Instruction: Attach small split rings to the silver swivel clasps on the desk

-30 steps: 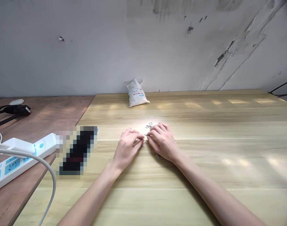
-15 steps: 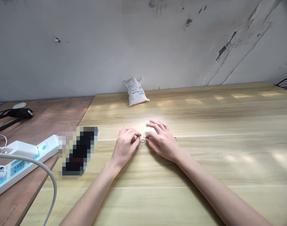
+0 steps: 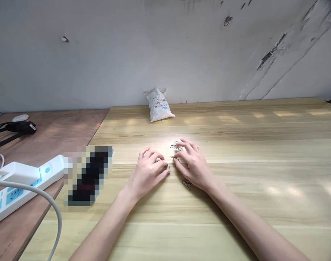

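My left hand point(image 3: 148, 174) rests low over the table, thumb and forefinger pinched on a small metal ring point(image 3: 168, 167). More metal shows partly under its other fingers. Facing it, my right hand point(image 3: 194, 165) is curled, with thumb and forefinger on a small metal clasp point(image 3: 172, 157), mostly covered by the fingers. Beyond the right fingertips lies a little heap of metal clasps point(image 3: 175, 145), partly hidden by the hand. Another group of metal clasps point(image 3: 186, 183) sits on the wood below the right palm.
A white printed plastic bag point(image 3: 160, 106) stands near the grey wall. To the left are a pixelated dark phone-like object point(image 3: 90, 175), a white power strip point(image 3: 52, 170) with a plug and a looping cable point(image 3: 59, 217), and a black strap-like item point(image 3: 22, 127) on a brown board.
My hands have drawn slightly apart, uncovering more of the clasps by the right hand. The ring that lay between the hands is now at my left fingertips. The view has shifted slightly.
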Tool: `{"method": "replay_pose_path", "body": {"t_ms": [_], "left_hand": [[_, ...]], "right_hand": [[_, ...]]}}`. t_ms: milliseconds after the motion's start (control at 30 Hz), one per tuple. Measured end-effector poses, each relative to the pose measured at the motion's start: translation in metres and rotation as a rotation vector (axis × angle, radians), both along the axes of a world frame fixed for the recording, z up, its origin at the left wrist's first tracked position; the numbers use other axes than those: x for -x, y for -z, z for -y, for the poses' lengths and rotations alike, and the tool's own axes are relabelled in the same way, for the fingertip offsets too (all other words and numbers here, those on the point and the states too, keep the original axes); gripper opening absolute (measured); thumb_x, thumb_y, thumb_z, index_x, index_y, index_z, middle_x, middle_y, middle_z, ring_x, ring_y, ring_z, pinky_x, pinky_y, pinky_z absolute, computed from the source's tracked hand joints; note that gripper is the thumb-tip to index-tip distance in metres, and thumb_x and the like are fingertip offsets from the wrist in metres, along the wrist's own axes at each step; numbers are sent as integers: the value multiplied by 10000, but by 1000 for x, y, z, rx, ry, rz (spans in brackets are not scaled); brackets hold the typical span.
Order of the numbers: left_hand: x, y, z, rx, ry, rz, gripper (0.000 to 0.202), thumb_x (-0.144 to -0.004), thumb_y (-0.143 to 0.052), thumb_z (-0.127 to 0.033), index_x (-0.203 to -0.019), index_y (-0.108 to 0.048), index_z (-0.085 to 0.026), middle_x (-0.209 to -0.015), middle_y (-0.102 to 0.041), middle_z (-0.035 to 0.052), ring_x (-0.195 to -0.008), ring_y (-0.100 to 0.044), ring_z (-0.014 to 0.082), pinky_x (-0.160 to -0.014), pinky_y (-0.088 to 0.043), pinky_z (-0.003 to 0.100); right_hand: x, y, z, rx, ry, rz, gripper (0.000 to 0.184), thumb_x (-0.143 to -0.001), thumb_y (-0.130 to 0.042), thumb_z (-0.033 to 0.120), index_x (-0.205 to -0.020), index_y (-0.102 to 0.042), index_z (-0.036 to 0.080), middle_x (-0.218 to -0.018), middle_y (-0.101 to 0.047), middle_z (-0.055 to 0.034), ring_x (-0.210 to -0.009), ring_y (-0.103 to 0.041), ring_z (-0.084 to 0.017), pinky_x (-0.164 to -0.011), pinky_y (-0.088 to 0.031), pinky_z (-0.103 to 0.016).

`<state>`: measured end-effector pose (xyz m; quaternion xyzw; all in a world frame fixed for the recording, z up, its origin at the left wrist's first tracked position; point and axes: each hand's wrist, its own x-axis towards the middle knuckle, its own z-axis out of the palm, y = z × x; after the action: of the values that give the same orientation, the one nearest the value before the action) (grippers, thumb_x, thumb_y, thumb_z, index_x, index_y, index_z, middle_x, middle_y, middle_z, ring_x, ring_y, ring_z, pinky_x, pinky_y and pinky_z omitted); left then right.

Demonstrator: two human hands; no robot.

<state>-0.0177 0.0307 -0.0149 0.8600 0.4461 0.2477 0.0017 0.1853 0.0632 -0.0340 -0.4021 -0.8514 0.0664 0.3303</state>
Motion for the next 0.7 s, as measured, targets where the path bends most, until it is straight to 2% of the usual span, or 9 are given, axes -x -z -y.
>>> {"method": "replay_pose_path", "body": {"t_ms": [200, 333, 533, 700], "left_hand": [[-2, 6, -1, -22, 1, 1, 128, -912, -585, -204, -799, -644, -194, -896, -673, 7, -929, -586, 171, -1058, -357, 447], [-5, 5, -1, 6, -2, 9, 122, -928, -542, -175, -835, -620, -183, -898, -683, 12, -924, -592, 171, -1046, -364, 439], [-4, 1, 2, 38, -20, 204, 78, -907, -583, -149, -856, -614, -199, -850, -698, -17, -906, -603, 158, -1053, -349, 436], [-2, 3, 2, 49, -32, 340, 56, -882, -633, -153, -866, -634, -207, -828, -700, -21, -869, -595, 162, -972, -411, 404]], "right_hand": [[1, 0, -1, 8, -1, -5, 84, -910, -543, 203, -898, -626, 197, -1257, -584, -119, -1320, -423, -303, -1011, -418, -493], [1, 0, 0, 6, -17, -9, 85, -907, -542, 194, -901, -626, 194, -1245, -588, -122, -1318, -425, -301, -1013, -419, -491], [2, -3, 4, 2, -73, -23, 78, -904, -546, 191, -913, -623, 200, -1236, -586, -118, -1323, -416, -287, -1013, -427, -476], [3, -7, 6, 2, -128, -18, 92, -908, -535, 181, -910, -625, 201, -1219, -589, -124, -1324, -417, -292, -1005, -431, -485]]}}
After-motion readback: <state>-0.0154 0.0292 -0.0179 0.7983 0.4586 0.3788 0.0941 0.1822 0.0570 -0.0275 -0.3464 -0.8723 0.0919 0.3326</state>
